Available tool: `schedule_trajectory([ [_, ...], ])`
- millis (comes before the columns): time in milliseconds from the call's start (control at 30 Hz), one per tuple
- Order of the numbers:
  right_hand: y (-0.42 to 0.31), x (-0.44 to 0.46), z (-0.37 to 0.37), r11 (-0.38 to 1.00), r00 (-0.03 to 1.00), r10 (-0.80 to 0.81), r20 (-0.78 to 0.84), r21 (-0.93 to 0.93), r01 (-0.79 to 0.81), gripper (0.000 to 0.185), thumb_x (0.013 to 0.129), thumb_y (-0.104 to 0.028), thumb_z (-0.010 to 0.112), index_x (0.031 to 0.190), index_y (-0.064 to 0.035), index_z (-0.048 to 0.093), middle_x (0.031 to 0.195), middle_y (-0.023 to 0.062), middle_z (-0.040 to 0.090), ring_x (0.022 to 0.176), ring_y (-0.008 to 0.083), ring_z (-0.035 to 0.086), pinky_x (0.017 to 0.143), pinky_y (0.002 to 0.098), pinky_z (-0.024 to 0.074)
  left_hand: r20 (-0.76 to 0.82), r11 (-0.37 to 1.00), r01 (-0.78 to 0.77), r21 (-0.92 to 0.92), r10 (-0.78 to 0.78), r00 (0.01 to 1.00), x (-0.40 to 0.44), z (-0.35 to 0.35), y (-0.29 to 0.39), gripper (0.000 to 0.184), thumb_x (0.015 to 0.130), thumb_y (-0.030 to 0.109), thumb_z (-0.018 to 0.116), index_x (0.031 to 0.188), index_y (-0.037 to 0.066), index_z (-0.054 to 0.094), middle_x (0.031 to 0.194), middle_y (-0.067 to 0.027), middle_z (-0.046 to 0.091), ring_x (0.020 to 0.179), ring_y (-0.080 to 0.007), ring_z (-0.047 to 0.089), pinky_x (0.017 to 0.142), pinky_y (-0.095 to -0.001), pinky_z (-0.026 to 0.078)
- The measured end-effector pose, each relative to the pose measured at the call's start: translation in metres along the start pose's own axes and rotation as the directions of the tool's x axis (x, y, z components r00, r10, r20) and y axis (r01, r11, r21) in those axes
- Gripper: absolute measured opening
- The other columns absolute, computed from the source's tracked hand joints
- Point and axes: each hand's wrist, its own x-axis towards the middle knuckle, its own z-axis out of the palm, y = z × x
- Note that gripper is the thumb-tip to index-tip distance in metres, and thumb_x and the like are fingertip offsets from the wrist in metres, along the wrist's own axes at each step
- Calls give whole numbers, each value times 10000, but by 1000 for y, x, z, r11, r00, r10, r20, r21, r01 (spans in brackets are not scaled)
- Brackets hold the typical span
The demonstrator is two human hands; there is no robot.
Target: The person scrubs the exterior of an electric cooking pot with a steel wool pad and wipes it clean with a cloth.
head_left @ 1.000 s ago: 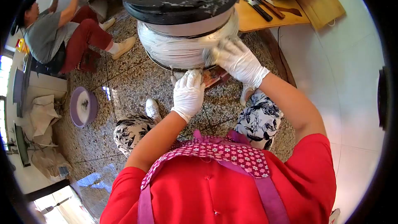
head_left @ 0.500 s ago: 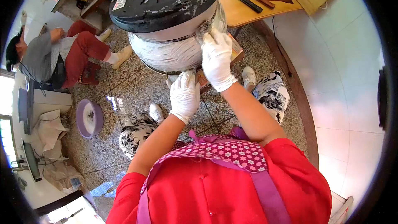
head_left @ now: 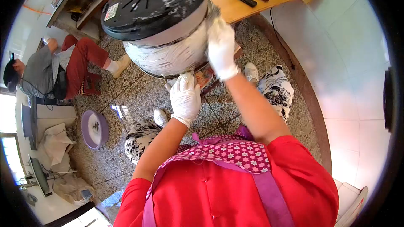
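Note:
A large round appliance (head_left: 168, 54) with a whitish-smeared silver side rests tilted in front of me. Its black vented base (head_left: 155, 6), with a label and white smears, faces upward. My gloved right hand (head_left: 221, 48) is closed on a grey scouring pad (head_left: 213, 13), pressed against the appliance's right side. The pad looks like steel wool and is partly blurred. At the lower rim, my gloved left hand (head_left: 184, 96) grips the edge near a small handle or bracket; its fingertips are partly hidden against the rim.
A wooden table (head_left: 235, 10) behind the appliance carries several knives (head_left: 246, 0). On the speckled floor stands a purple basin (head_left: 94, 129) with whitish liquid. A seated person (head_left: 50, 69) is at the left, near a shelf (head_left: 84, 8). The tiled wall (head_left: 336, 67) borders the right.
My right hand and the scouring pad have moved up along the appliance's side. My left hand stays at the rim. The view has shifted, and the seated person has changed posture.

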Motion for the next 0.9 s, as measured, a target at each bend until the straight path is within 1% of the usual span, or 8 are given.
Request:
schedule_trajectory([
  [100,36,36,5,925,990,67,125,365,-109,279,993,-140,441,970,109,565,926,215,608,870,290,568,869,393,434,36,999,36,-7,-36,999,3,-4,4,393,845,187,599,1180,-17,581,1224,-171,552,1127,-371,509,975,-472,390],
  [200,2,-10,-6,979,985,-134,107,-141,149,288,895,-86,530,1134,60,598,1202,290,576,1115,437,540,1010,483,401,31,1000,22,21,-22,999,1,-7,6,393,842,178,602,1181,-18,581,1234,-163,551,1143,-356,507,972,-465,393],
  [367,-12,-45,11,986,987,-146,-63,-85,140,406,910,-93,579,1294,34,542,1329,256,531,1290,411,455,1105,487,327,66,1000,18,1,-18,998,4,-7,2,402,829,178,607,1178,-20,591,1243,-159,558,1148,-346,506,973,-467,390],
  [467,7,38,-9,953,931,281,235,49,-300,406,990,-229,445,1238,73,555,1270,251,576,1225,373,512,1033,343,394,51,1000,-11,2,11,999,6,-9,4,390,832,140,592,1178,-37,565,1213,-196,545,1123,-378,501,981,-480,379],
  [567,61,93,-1,768,722,405,561,220,-602,420,985,-269,475,1199,81,566,1175,146,661,1042,268,619,942,332,440,28,999,-14,49,12,1000,3,-4,3,385,837,148,592,1173,-38,568,1216,-195,544,1118,-381,502,981,-474,381],
  [633,63,94,2,724,707,413,574,265,-637,404,989,-264,468,1202,63,574,1164,153,662,1017,292,622,927,343,447,46,999,-14,40,12,999,3,-6,4,383,843,155,588,1174,-37,571,1220,-194,543,1116,-384,503,982,-475,380],
  [733,29,37,-10,954,945,235,229,132,-269,400,989,-234,458,1260,44,558,1309,247,556,1246,369,513,1072,373,378,42,1000,4,31,-6,999,6,-6,5,388,839,159,590,1176,-33,575,1213,-195,546,1106,-381,507,968,-477,387],
  [900,-30,-76,-3,997,994,72,79,30,-74,397,910,-122,535,1218,124,491,1331,385,427,1290,506,393,1131,485,296,97,999,-31,25,29,995,11,-14,5,398,833,154,591,1177,-44,575,1166,-201,567,1057,-384,524,934,-484,400],
])
